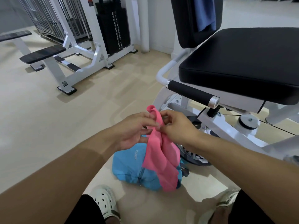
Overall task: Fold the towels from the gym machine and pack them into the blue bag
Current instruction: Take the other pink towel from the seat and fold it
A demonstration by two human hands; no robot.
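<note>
Gym floor (40, 126), beige: blue bag (129, 172) lies beside machine seat (242, 62). Left hand (134, 131) and right hand (178, 126) both pinch pink towel (163, 159), which hangs over bag. Blue towel (205, 13) drapes backrest.

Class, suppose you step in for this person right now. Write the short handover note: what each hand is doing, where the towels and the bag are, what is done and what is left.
Left hand: fingers pinch the pink towel near its top edge.
Right hand: pinches the same towel beside the left.
Pink towel: held up in the air, hanging loose and bunched, not yet folded, over the blue bag.
Blue bag: on the floor by the person's feet, beside the gym machine; what is in it cannot be seen.
Blue towel: draped on the machine's backrest.
Done: pink towel picked up.
Left: fold and pack it, then fetch, fold and pack the blue towel.
</note>
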